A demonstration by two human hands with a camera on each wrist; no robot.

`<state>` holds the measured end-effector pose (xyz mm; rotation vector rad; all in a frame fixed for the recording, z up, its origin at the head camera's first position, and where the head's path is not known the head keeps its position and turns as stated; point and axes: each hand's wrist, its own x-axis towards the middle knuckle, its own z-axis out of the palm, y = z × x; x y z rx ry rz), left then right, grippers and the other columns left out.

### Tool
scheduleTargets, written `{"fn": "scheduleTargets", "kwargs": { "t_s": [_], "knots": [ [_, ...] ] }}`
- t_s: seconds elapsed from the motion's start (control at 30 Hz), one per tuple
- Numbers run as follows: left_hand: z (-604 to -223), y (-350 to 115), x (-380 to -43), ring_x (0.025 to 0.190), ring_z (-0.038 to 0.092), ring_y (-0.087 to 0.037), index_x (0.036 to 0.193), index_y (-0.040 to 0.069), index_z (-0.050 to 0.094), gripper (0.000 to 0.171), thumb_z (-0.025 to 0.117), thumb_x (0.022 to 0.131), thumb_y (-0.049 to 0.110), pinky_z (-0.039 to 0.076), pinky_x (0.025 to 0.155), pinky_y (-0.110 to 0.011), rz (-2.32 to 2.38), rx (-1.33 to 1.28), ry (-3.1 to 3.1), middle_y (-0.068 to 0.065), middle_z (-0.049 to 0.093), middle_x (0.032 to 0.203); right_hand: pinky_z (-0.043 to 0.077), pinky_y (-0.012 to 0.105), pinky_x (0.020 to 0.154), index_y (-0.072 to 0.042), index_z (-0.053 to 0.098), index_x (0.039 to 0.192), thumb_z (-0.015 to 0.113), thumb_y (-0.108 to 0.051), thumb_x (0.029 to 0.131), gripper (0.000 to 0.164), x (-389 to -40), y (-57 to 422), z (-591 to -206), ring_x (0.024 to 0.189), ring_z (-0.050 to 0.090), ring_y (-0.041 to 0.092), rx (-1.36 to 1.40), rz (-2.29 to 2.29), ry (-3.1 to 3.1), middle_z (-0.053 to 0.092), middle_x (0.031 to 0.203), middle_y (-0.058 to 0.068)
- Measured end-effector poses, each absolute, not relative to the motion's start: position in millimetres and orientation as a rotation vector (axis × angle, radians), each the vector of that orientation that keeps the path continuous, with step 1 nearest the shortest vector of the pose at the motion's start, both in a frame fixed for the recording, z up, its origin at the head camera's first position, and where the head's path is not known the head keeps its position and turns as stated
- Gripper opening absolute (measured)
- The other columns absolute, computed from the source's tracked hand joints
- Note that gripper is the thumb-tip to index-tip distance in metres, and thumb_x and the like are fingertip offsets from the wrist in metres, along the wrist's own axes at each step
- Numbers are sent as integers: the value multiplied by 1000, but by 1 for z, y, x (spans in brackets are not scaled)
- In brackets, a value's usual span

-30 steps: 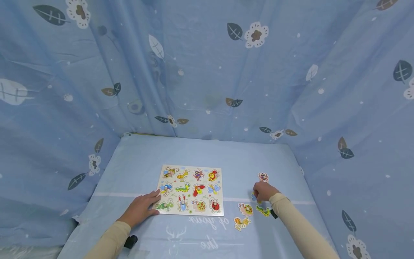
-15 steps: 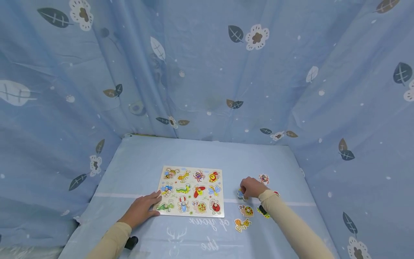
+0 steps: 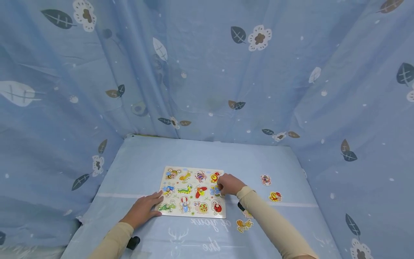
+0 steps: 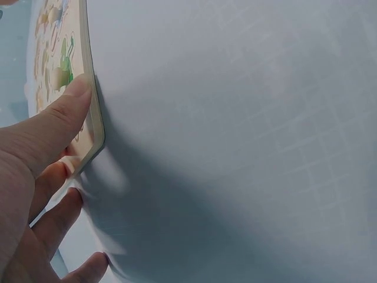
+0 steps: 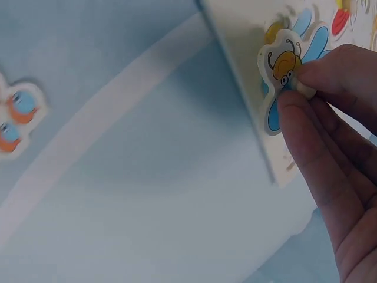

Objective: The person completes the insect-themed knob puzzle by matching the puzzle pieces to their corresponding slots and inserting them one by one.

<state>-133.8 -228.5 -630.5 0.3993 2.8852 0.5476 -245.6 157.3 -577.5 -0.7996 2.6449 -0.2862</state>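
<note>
A wooden insect puzzle board [image 3: 208, 216] lies on the table, with knobbed pieces and printed pictures on it. My left hand [image 3: 140, 210] rests at its near left corner. In the left wrist view the thumb [image 4: 59, 121] presses on the board's edge, the other fingers spread beside it. My right hand [image 3: 230, 184] pinches the knob of a blue-winged insect puzzle piece [image 5: 285, 62] between thumb and fingers. That piece is tilted over a matching blue-winged picture at the board's right side, partly overlapping it in the right wrist view.
Loose pieces lie right of the board: a spider [image 3: 266, 180], a red and yellow bug [image 3: 275, 196], an orange-striped insect [image 3: 244, 225] and a snail [image 3: 248, 214] partly hidden by the right arm. Blue patterned cloth walls [image 3: 207, 72] enclose the table.
My right hand has carried the blue-winged puzzle piece leftward from among the loose pieces to the board's right side. My left hand keeps its place on the board.
</note>
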Motion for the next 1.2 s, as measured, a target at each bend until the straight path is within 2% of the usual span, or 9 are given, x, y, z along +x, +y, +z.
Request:
{"fn": "scheduleTargets", "kwargs": {
  "t_s": [0.3, 0.6, 0.93, 1.2],
  "knots": [
    [-629, -224, -135, 147, 49, -31, 144, 13, 61, 74, 85, 80, 41, 40, 119, -62, 552, 382, 2884, -3, 46, 162, 42, 22, 58, -16, 71, 76, 85, -3, 81, 20, -245, 137, -586, 62, 48, 7, -827, -211, 2669, 60, 69, -10],
    [-628, -225, -135, 147, 49, -30, 145, 13, 61, 75, 85, 80, 42, 41, 119, -62, 529, 380, 2899, -2, 47, 162, 46, 23, 59, -13, 74, 80, 82, -3, 84, 14, -246, 133, -586, 64, 52, 9, -740, -190, 2653, 65, 73, -7],
    [-629, -227, -134, 147, 49, -30, 144, 13, 61, 74, 85, 80, 41, 41, 119, -62, 546, 366, 2890, -3, 47, 162, 43, 22, 56, -15, 72, 76, 82, -1, 84, 19, -246, 130, -592, 61, 49, 8, -844, -136, 2684, 65, 72, -7],
    [-630, -228, -133, 147, 49, -30, 144, 13, 61, 74, 85, 80, 42, 41, 119, -62, 546, 373, 2897, -2, 46, 162, 47, 23, 59, -13, 72, 78, 84, -4, 83, 16, -247, 127, -591, 64, 53, 10, -713, -177, 2719, 65, 75, -6]
  ]
}}
